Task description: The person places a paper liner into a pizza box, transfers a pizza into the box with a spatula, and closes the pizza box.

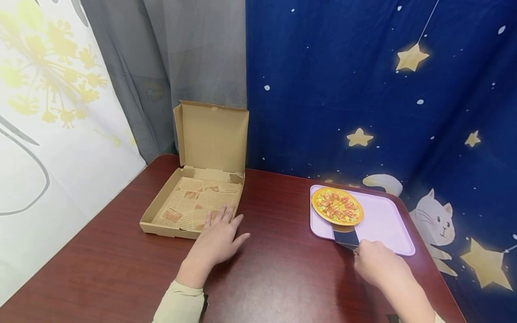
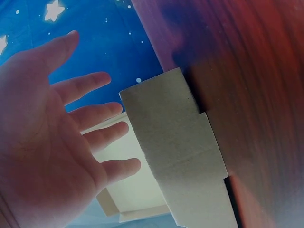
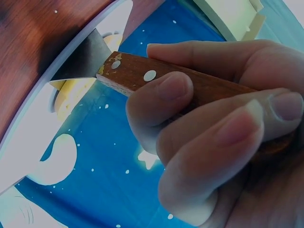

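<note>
My right hand [image 1: 381,264] grips the wooden handle of a metal spatula [image 3: 175,78], fingers curled round it in the right wrist view. The spatula's flat blade reaches over the tray's near edge, its front part hidden beneath a toy-like pizza [image 1: 338,207] with an orange rim and mixed toppings. That pizza lies at the left side of a pale purple tray [image 1: 385,215]. Over the near right corner of an open cardboard pizza box [image 1: 214,134], my left hand [image 1: 218,240] is spread with nothing in it. Its fingers [image 2: 102,111] are apart and nearly straight in the left wrist view.
Newspaper-print paper [image 1: 190,202] lines the box, whose lid stands up at the back. Both box and tray rest on a dark red wooden table [image 1: 278,260]. A blue star-patterned curtain [image 1: 307,89] hangs behind, with a grey curtain [image 1: 206,49] to its left.
</note>
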`<state>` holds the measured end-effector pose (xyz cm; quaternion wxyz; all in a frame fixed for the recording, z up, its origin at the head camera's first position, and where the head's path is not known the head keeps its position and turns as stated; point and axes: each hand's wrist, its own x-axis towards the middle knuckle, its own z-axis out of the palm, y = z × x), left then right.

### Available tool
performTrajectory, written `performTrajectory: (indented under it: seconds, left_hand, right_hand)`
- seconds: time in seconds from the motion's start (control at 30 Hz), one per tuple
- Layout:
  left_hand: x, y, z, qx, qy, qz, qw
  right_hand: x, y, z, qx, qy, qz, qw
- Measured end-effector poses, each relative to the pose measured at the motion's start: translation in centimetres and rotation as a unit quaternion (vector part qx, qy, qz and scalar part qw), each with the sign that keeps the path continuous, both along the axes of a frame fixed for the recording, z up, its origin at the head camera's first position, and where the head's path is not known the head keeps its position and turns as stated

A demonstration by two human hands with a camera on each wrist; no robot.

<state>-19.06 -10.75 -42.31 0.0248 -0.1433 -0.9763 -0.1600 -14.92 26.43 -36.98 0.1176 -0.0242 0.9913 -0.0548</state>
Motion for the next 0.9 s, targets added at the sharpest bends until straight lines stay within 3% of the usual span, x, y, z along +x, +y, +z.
performTrajectory:
  seconds: [0.9]
  left_hand:
    - [-0.1, -0.37, -0.28, 0.0, -0.008, -0.004, 1.0]
  right_hand:
    - [-0.13, -0.45, -0.11, 0.005, 0.009, -0.006, 0.9999]
